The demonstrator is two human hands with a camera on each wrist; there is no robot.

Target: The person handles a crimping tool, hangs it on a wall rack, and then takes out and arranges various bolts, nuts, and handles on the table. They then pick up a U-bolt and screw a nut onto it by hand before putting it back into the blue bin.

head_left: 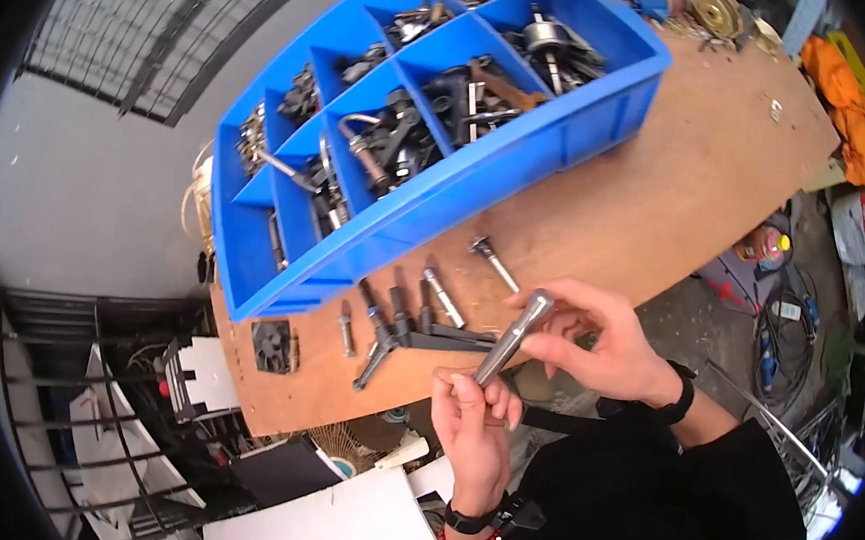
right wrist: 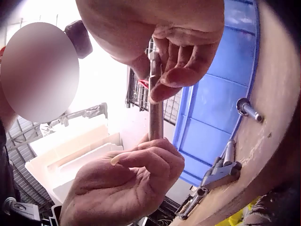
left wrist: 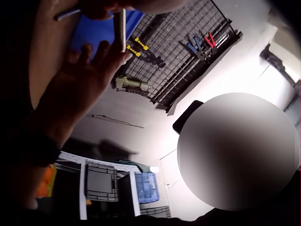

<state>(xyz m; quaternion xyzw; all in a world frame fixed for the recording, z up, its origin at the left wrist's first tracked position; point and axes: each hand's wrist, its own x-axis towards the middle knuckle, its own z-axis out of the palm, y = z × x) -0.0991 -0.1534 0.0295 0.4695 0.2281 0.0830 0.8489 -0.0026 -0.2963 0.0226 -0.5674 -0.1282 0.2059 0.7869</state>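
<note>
A slim silver metal rod with a thicker rounded end point(head_left: 513, 338) is held tilted between both hands, above the near edge of the table. My right hand point(head_left: 598, 347) pinches its upper part between thumb and fingers. Around the lower end curl the fingers of my left hand point(head_left: 472, 428), hiding the tip. The right wrist view shows a groove around the rod point(right wrist: 155, 113) near the right fingertips. Beyond the hands, on the wooden table point(head_left: 697, 218), lie a ratchet-like tool point(head_left: 494, 261), a silver cylinder point(head_left: 444, 298) and a black branched tool point(head_left: 428, 338).
A large blue divided bin point(head_left: 428, 194) full of metal parts and tools stands across the back of the table. A black block point(head_left: 272, 347) and a small bolt-like piece point(head_left: 346, 329) lie at the left. Cables point(head_left: 789, 335) and a bottle point(head_left: 763, 244) are down on the right.
</note>
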